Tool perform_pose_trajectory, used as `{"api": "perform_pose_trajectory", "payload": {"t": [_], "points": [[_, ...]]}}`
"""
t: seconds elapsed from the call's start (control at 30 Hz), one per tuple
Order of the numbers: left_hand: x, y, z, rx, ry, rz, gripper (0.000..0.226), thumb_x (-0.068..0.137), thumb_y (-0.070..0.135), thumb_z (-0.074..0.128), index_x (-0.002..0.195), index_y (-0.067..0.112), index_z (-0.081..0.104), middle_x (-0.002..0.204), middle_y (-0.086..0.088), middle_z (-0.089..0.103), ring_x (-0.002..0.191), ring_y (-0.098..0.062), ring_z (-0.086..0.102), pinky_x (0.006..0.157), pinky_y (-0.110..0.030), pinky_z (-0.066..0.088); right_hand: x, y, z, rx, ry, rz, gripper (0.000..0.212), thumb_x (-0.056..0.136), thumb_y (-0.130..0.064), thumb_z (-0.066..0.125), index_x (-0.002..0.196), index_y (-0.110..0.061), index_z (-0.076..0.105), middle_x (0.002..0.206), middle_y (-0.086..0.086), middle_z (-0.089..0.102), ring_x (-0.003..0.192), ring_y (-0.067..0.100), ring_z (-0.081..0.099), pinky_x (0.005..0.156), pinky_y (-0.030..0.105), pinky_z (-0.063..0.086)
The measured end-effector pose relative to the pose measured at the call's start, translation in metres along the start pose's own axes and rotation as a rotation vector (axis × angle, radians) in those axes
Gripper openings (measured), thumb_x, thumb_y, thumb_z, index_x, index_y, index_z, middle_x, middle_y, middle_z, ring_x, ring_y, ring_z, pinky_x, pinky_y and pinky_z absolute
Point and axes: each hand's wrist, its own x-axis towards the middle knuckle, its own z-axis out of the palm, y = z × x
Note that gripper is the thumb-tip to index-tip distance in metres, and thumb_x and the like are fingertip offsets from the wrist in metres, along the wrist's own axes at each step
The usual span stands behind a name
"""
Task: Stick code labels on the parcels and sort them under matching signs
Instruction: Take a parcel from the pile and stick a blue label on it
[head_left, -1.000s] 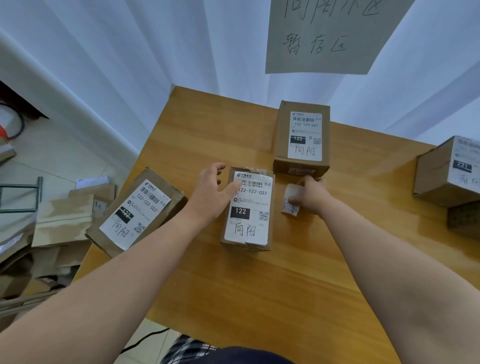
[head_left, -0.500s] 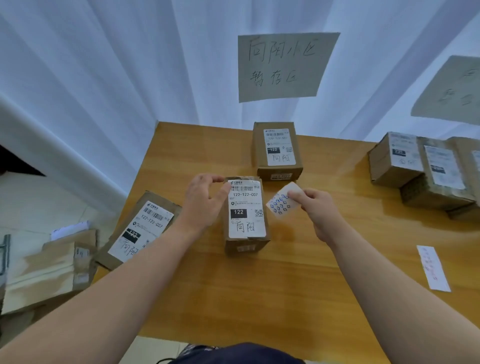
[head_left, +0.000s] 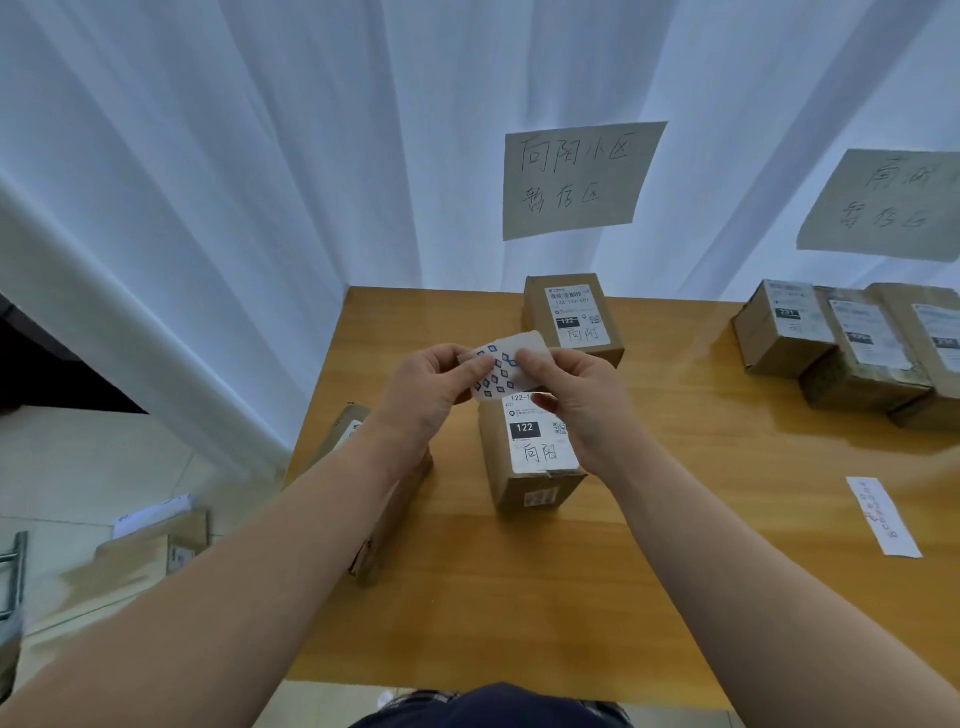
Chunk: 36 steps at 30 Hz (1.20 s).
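A small white label sheet with blue code stickers is held up over the table by both hands. My left hand pinches its left edge, and my right hand pinches its right side. Directly below stands a brown parcel marked 122, its top partly hidden by my hands. A second 122 parcel sits farther back, under the hanging paper sign. A third parcel lies at the table's left edge, mostly hidden by my left forearm.
Several parcels are grouped at the far right under another sign. A white paper strip lies on the wooden table at right. White curtains hang behind. Flattened cardboard lies on the floor to the left.
My left hand left the middle parcel and rose to grip the label sheet. My right hand lifted the sheet off the table. The camera tilted up.
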Motion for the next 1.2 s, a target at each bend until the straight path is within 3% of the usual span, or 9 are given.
{"api": "perform_pose_trajectory", "payload": {"t": [0.13,0.3,0.53,0.67,0.8,0.87,0.97,1.1,1.2], "points": [[-0.007,0.0,-0.006,0.055,-0.014,0.07,0.012,0.087,0.013,0.063,0.088,0.002,0.065,0.085,-0.012,0.068,0.075,-0.015,0.066,0.071,-0.024,0.056,-0.005,-0.001,0.01,-0.043,0.033,-0.003,0.007,0.081,-0.019,0.072,0.081,-0.012,0.071,0.079,0.009,0.073,0.074,0.023,0.066,0.069,0.031,0.053],[-0.01,-0.003,-0.003,-0.072,-0.064,-0.046,0.018,0.085,0.023,0.063,0.095,0.008,0.066,0.08,-0.003,0.071,0.073,-0.014,0.064,0.072,-0.028,0.052,-0.008,-0.001,0.011,0.009,0.13,-0.004,0.007,0.085,-0.017,0.068,0.082,-0.011,0.069,0.075,0.002,0.072,0.068,0.011,0.065,0.059,0.02,0.05],[-0.008,-0.006,0.003,0.041,-0.118,-0.04,0.013,0.087,0.018,0.063,0.096,0.009,0.067,0.085,-0.005,0.071,0.075,-0.012,0.061,0.073,-0.026,0.05,-0.009,-0.004,0.002,0.103,0.198,0.016,0.011,0.088,-0.018,0.064,0.093,-0.008,0.067,0.08,0.003,0.073,0.06,0.009,0.069,0.048,0.019,0.05],[-0.004,-0.006,0.005,0.093,-0.07,0.006,0.013,0.089,0.017,0.061,0.096,0.008,0.066,0.082,-0.004,0.069,0.072,-0.01,0.059,0.07,-0.023,0.05,-0.006,-0.003,-0.002,0.143,0.16,0.032,0.012,0.087,-0.02,0.066,0.093,-0.009,0.066,0.079,0.004,0.074,0.061,0.012,0.069,0.049,0.02,0.051],[0.0,-0.009,0.001,0.062,-0.038,0.018,0.015,0.087,0.017,0.063,0.098,0.006,0.066,0.084,-0.004,0.069,0.073,-0.01,0.06,0.072,-0.025,0.05,0.001,0.001,-0.005,0.166,0.186,0.047,0.022,0.085,-0.008,0.067,0.106,-0.009,0.06,0.089,0.007,0.072,0.071,0.015,0.069,0.059,0.021,0.055],[0.002,-0.009,0.0,0.045,-0.031,0.029,0.015,0.086,0.015,0.064,0.097,0.006,0.066,0.084,-0.004,0.07,0.074,-0.011,0.06,0.072,-0.025,0.05,0.006,0.007,-0.007,0.036,0.251,0.001,0.034,0.084,-0.011,0.07,0.114,-0.015,0.054,0.102,0.008,0.066,0.087,0.021,0.068,0.07,0.03,0.058],[0.004,-0.01,-0.001,0.04,-0.01,0.047,0.014,0.086,0.013,0.064,0.097,0.004,0.067,0.083,-0.004,0.069,0.075,-0.013,0.059,0.071,-0.024,0.05,0.009,0.01,-0.006,-0.601,0.366,-0.299,0.033,0.082,-0.023,0.071,0.112,-0.026,0.06,0.109,-0.001,0.054,0.104,0.018,0.054,0.086,0.033,0.05],[0.006,-0.009,-0.001,0.128,-0.032,0.086,0.015,0.086,0.015,0.064,0.098,0.006,0.068,0.083,-0.004,0.069,0.075,-0.013,0.059,0.073,-0.027,0.05,0.008,0.007,0.006,-1.021,0.287,-0.663,0.016,0.083,-0.022,0.071,0.096,-0.015,0.074,0.091,-0.004,0.049,0.092,0.013,0.042,0.081,0.025,0.031],[0.008,-0.008,-0.001,0.177,-0.058,0.114,0.017,0.087,0.016,0.064,0.099,0.004,0.069,0.084,-0.005,0.069,0.074,-0.011,0.059,0.071,-0.026,0.049,0.014,0.008,0.007,-1.102,0.261,-0.727,0.015,0.083,-0.023,0.071,0.094,-0.014,0.075,0.085,-0.007,0.046,0.087,0.011,0.041,0.079,0.029,0.035]]}}
